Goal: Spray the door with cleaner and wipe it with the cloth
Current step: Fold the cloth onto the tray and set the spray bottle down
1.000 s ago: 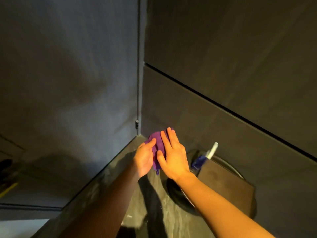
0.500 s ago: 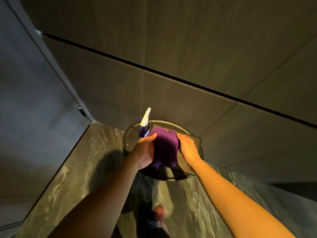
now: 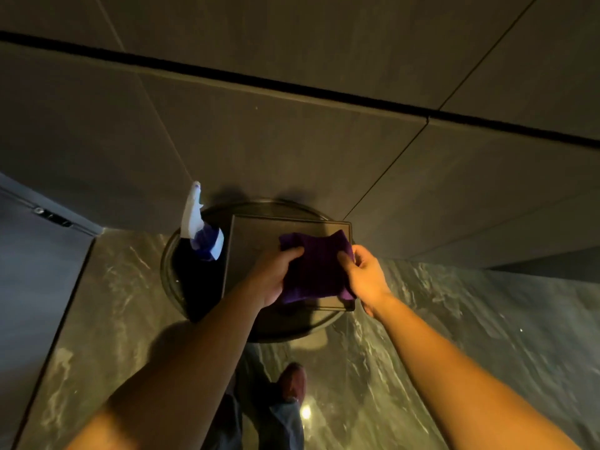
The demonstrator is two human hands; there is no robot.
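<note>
Head view: your left hand [image 3: 272, 277] and right hand [image 3: 365, 276] pinch the purple cloth [image 3: 316, 269] over a square tray [image 3: 256, 237]; spray bottle [image 3: 199, 227] at the round table's [image 3: 168, 271] left edge, marble floor [image 3: 107, 319] below.

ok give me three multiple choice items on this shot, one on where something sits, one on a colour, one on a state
1. Where is the spray bottle?
A. on the round tray's left side
B. in the right hand
C. lying on the floor

2. What colour is the cloth?
A. yellow
B. purple
C. white

3. How is the cloth held?
A. by no hand
B. by the left hand alone
C. by both hands

Answers:
1 A: it stands on the round tray, left of the square board.
2 B: it reads deep purple.
3 C: the left hand and right hand each grip a side.
</note>
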